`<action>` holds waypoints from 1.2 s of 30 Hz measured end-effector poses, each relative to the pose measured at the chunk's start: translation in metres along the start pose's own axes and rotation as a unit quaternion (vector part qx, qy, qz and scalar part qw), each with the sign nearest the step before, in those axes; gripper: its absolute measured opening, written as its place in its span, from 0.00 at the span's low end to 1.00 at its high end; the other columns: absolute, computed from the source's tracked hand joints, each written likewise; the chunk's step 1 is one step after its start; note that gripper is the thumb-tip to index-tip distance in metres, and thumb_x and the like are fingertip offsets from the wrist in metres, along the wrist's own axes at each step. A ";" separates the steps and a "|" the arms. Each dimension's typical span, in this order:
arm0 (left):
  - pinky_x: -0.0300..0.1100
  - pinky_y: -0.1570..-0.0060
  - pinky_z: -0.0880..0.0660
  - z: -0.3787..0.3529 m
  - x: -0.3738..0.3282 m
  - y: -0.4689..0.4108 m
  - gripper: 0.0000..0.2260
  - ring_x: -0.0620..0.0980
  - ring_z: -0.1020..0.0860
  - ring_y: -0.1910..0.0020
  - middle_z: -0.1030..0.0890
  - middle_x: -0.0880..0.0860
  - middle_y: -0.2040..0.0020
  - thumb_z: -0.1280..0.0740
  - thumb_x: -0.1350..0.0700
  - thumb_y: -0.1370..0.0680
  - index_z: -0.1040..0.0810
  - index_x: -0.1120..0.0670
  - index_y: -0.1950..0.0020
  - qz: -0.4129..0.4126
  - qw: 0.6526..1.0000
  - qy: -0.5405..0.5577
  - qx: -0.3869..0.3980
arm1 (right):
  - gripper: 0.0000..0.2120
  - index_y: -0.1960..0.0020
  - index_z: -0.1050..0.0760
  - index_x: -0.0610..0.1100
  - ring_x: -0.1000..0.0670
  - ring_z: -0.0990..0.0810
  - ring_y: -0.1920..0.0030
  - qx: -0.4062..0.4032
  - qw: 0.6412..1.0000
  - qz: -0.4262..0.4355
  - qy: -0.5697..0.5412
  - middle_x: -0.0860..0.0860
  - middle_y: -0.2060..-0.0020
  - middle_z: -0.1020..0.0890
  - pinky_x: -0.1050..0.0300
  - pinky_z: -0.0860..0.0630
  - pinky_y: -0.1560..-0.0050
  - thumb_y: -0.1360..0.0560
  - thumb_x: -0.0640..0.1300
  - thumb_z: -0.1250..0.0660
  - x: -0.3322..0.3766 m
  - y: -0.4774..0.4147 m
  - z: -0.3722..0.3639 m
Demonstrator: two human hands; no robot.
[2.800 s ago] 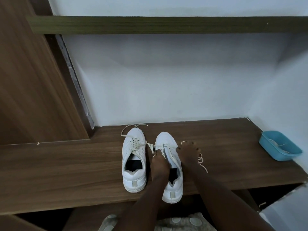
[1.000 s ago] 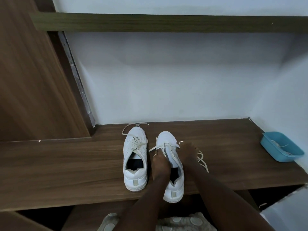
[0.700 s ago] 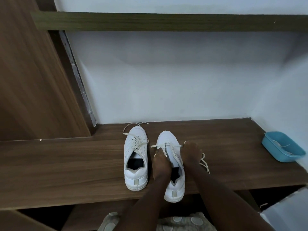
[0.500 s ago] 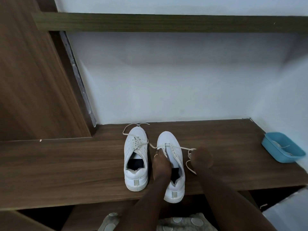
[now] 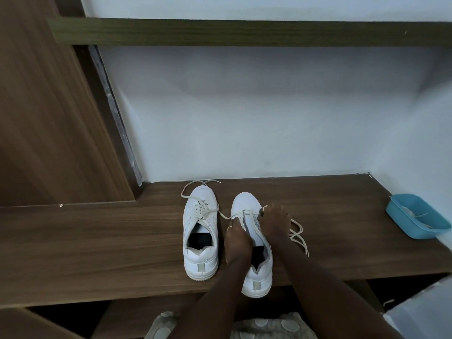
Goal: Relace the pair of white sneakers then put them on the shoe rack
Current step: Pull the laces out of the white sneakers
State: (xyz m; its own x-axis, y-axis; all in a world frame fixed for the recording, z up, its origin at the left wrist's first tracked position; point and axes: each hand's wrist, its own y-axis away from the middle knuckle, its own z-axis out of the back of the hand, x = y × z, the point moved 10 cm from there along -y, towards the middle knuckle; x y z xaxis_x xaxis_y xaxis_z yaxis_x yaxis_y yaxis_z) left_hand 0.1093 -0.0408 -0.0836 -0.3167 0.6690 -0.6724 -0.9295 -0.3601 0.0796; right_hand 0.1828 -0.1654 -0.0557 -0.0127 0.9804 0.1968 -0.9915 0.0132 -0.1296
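The right sneaker point(image 5: 252, 243) stands on the wooden bench point(image 5: 97, 241), toe to the wall, its heel just over the front edge. Its lace point(image 5: 297, 232) is only partly threaded: one bar crosses the lowest eyelets near the toe, and a long loose end lies in loops on the bench to the right of the shoe. The left hand point(image 5: 237, 238) rests on the left side of the tongue, fingers curled, and seems to pinch the lace there. The right hand point(image 5: 275, 222) is closed over the right row of eyelets with the lace between its fingertips, as far as I can judge; the exact grip is too small to see.

To do this step well, I would pull both ends to equal length, keep the lace flat, and hold the tongue down while each end goes through the next eyelet.

The left sneaker point(image 5: 200, 234) is just beside, touching or almost touching. Its lace looks already crossed, with loose ends near the toe. A blue tub point(image 5: 415, 220) stands well apart at the right end.
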 end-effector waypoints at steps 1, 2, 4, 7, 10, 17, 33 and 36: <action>0.43 0.40 0.31 0.000 0.000 0.000 0.20 0.55 0.27 0.37 0.25 0.59 0.37 0.46 0.65 0.22 0.35 0.59 0.29 0.001 1.000 -0.001 0.000 | 0.12 0.45 0.21 0.43 0.45 0.25 0.43 -0.005 1.000 -0.009 -0.003 0.47 0.47 0.21 0.53 0.30 0.44 0.22 0.43 0.42 -0.003 0.001 0.002; 0.43 0.41 0.31 0.000 0.001 0.000 0.20 0.55 0.27 0.37 0.25 0.59 0.37 0.46 0.65 0.22 0.35 0.59 0.29 0.002 1.000 -0.001 0.001 | 0.12 0.46 0.21 0.42 0.45 0.24 0.44 -0.009 1.000 -0.017 -0.006 0.47 0.48 0.21 0.53 0.29 0.45 0.23 0.42 0.41 -0.007 0.002 0.004; 0.43 0.41 0.30 0.000 0.001 0.000 0.20 0.55 0.27 0.37 0.25 0.58 0.38 0.46 0.65 0.22 0.35 0.58 0.29 0.003 1.000 0.000 0.001 | 0.11 0.49 0.21 0.41 0.44 0.23 0.45 -0.017 0.998 -0.049 -0.022 0.46 0.49 0.20 0.52 0.29 0.46 0.24 0.41 0.41 -0.018 0.005 0.007; 0.44 0.39 0.30 0.000 0.001 0.000 0.19 0.55 0.28 0.36 0.25 0.58 0.37 0.45 0.64 0.22 0.33 0.58 0.30 0.004 1.000 0.005 -0.003 | 0.11 0.46 0.22 0.41 0.43 0.23 0.44 -0.030 0.988 -0.139 -0.059 0.45 0.47 0.20 0.51 0.27 0.46 0.23 0.39 0.42 -0.047 0.012 0.008; 0.43 0.39 0.31 -0.001 0.001 0.000 0.19 0.54 0.29 0.35 0.26 0.57 0.36 0.45 0.64 0.22 0.34 0.58 0.30 0.001 1.000 -0.005 -0.003 | 0.11 0.46 0.22 0.40 0.43 0.22 0.43 -0.026 0.967 -0.234 -0.094 0.44 0.46 0.20 0.50 0.26 0.46 0.23 0.41 0.41 -0.077 0.021 0.004; 0.41 0.40 0.31 0.000 0.000 0.000 0.22 0.54 0.28 0.36 0.26 0.57 0.36 0.46 0.65 0.22 0.36 0.58 0.28 0.002 1.000 -0.006 -0.004 | 0.12 0.43 0.24 0.42 0.43 0.26 0.38 0.006 0.980 -0.177 -0.087 0.44 0.43 0.22 0.48 0.30 0.40 0.23 0.41 0.41 -0.059 0.013 -0.004; 0.41 0.41 0.31 0.001 -0.001 0.001 0.21 0.53 0.28 0.36 0.26 0.57 0.36 0.46 0.65 0.21 0.37 0.58 0.28 -0.007 1.000 -0.013 -0.007 | 0.13 0.45 0.22 0.43 0.45 0.22 0.44 -0.017 0.987 -0.147 -0.057 0.46 0.48 0.19 0.51 0.26 0.45 0.22 0.40 0.44 -0.043 0.015 0.006; 0.41 0.43 0.30 0.002 -0.001 0.000 0.20 0.53 0.27 0.38 0.25 0.57 0.37 0.46 0.64 0.21 0.36 0.57 0.28 -0.005 1.000 -0.015 -0.012 | 0.13 0.44 0.22 0.41 0.43 0.22 0.43 -0.015 0.971 -0.219 -0.092 0.45 0.45 0.20 0.51 0.26 0.45 0.22 0.41 0.43 -0.068 0.021 0.004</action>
State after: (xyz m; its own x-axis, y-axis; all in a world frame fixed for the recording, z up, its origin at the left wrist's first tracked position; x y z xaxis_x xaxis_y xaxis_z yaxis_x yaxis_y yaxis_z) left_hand 0.1088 -0.0400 -0.0813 -0.3138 0.6919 -0.6502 -0.9277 -0.3694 0.0547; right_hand 0.1626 -0.2324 -0.0681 0.3843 0.8275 0.4093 -0.9024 0.4302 -0.0224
